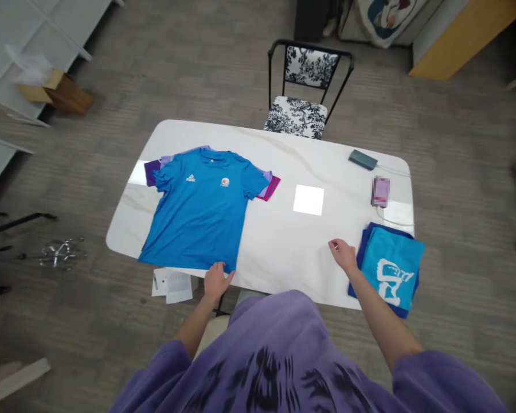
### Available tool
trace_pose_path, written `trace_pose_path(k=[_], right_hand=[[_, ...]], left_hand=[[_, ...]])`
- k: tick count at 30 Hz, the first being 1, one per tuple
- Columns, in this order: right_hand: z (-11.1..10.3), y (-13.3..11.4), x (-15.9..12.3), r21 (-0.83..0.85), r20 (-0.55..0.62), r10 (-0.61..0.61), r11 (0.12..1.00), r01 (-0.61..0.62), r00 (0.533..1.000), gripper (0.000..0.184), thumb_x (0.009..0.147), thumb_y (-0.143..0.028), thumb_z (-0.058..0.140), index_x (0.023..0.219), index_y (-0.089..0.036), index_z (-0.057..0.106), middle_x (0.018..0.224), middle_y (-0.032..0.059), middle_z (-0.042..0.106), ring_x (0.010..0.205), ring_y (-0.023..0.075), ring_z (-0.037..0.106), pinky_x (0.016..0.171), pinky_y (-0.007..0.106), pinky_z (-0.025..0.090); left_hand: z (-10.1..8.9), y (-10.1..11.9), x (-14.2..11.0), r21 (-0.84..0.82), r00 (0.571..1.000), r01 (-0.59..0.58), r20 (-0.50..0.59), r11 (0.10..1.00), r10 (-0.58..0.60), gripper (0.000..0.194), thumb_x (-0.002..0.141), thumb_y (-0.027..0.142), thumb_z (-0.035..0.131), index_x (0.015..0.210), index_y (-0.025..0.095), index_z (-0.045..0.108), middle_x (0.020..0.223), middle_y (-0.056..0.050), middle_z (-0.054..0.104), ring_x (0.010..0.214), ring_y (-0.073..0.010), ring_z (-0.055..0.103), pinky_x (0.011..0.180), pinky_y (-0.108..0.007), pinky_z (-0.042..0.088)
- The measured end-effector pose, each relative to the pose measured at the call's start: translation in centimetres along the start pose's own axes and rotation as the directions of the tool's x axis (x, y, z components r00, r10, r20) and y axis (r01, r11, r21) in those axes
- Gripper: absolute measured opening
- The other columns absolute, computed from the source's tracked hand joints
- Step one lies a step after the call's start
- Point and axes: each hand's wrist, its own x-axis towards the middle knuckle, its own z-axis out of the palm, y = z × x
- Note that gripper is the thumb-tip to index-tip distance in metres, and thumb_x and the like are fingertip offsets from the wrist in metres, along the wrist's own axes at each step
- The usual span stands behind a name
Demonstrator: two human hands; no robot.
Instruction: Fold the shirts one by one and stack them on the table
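Note:
A blue short-sleeved T-shirt (198, 212) lies spread face up on the left half of the white table, with small white logos on its chest. Under it, purple and pink garments (273, 187) peek out at the sleeves and collar. At the shirt's lower right corner, my left hand (216, 281) rests on the hem, thumb apart from the fingers. My right hand (344, 255) is over the table to the right, its fingers curled together; a tiny pale spot shows at the fingertips. Beside it lies a stack of folded blue garments (387, 267), the top one with white lettering.
The white table (279, 246) has a dark green case (363, 159) and a phone (380, 191) with a cable at its right end. A patterned chair (298, 112) stands at the far side. White papers (172, 285) show below the near edge. A cardboard box (62, 92) is at upper left.

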Motion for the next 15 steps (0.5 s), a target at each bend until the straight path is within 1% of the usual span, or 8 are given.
trace_pose_path(k=[2,4,6,8,9,11,13,15], right_hand=[[2.3,-7.9,2.5,0.032,0.084,-0.051,0.998,0.049,0.995,0.03,0.106,-0.051,0.056,0.105,-0.032,0.079,0.111,0.0076,0.089,0.099,0.0332,0.083,0.112,0.062,0.06],[4.4,-15.8,5.8,0.075,0.121,-0.094,0.993,0.085,0.988,0.022,0.103,-0.047,0.063,0.102,-0.031,0.079,0.109,0.006,0.089,0.095,0.0297,0.08,0.108,0.054,0.062],[6.6,-23.2,10.0,0.116,0.126,-0.113,0.988,0.098,0.986,0.016,0.099,-0.043,0.068,0.101,-0.03,0.078,0.11,0.005,0.089,0.092,0.0268,0.079,0.104,0.048,0.063],[8.8,-29.5,14.8,0.124,0.116,-0.12,0.987,0.106,0.986,0.017,0.101,-0.042,0.067,0.107,-0.029,0.078,0.117,0.0055,0.089,0.097,0.0261,0.079,0.103,0.045,0.064],[9.9,-32.2,17.3,0.122,0.107,-0.12,0.987,0.107,0.987,0.02,0.103,-0.042,0.065,0.112,-0.028,0.077,0.122,0.0069,0.088,0.102,0.0268,0.079,0.105,0.045,0.064],[11.9,-36.6,22.2,0.112,0.079,-0.11,0.989,0.101,0.991,0.028,0.106,-0.043,0.061,0.124,-0.026,0.075,0.132,0.0112,0.085,0.115,0.0291,0.078,0.109,0.046,0.064],[13.5,-39.7,26.2,0.101,0.047,-0.074,0.993,0.069,0.996,0.033,0.107,-0.043,0.062,0.13,-0.022,0.072,0.135,0.0158,0.082,0.122,0.0322,0.076,0.114,0.049,0.063],[14.5,-41.6,29.0,0.088,0.023,-0.026,0.996,0.024,0.999,0.034,0.104,-0.045,0.066,0.127,-0.021,0.071,0.133,0.0185,0.08,0.123,0.0348,0.075,0.115,0.052,0.063]], left_hand=[[-0.4,-1.8,1.9,0.014,0.998,-0.053,0.02,0.998,0.053,0.037,0.096,0.052,0.075,0.119,0.024,0.065,0.133,-0.015,0.071,0.135,-0.0387,0.063,0.115,-0.046,0.048],[-0.5,-3.4,3.3,0.038,0.994,-0.111,0.031,0.993,0.109,0.034,0.098,0.052,0.073,0.118,0.024,0.067,0.128,-0.016,0.072,0.132,-0.0411,0.064,0.114,-0.049,0.047],[-0.5,-5.0,4.2,0.051,0.984,-0.177,0.04,0.983,0.175,0.025,0.104,0.046,0.067,0.118,0.026,0.069,0.126,-0.017,0.073,0.13,-0.042,0.066,0.112,-0.052,0.047],[-0.5,-6.5,4.8,0.029,0.972,-0.231,0.056,0.973,0.229,0.019,0.109,0.039,0.059,0.12,0.028,0.07,0.126,-0.015,0.076,0.128,-0.0402,0.068,0.111,-0.053,0.047],[-0.5,-7.1,5.0,0.004,0.968,-0.243,0.065,0.97,0.242,0.018,0.111,0.037,0.056,0.119,0.03,0.071,0.127,-0.013,0.077,0.127,-0.0387,0.07,0.111,-0.053,0.047],[-0.6,-8.1,5.5,-0.039,0.964,-0.249,0.081,0.968,0.252,0.021,0.114,0.035,0.051,0.117,0.032,0.071,0.126,-0.01,0.079,0.125,-0.036,0.072,0.11,-0.053,0.048],[-0.7,-8.8,6.0,-0.066,0.964,-0.244,0.09,0.967,0.25,0.023,0.116,0.038,0.049,0.117,0.033,0.071,0.126,-0.009,0.08,0.125,-0.0356,0.073,0.11,-0.054,0.049],[-0.8,-9.2,6.6,-0.081,0.967,-0.229,0.095,0.97,0.236,0.022,0.114,0.044,0.054,0.123,0.034,0.071,0.128,-0.011,0.08,0.127,-0.038,0.072,0.11,-0.056,0.051]])
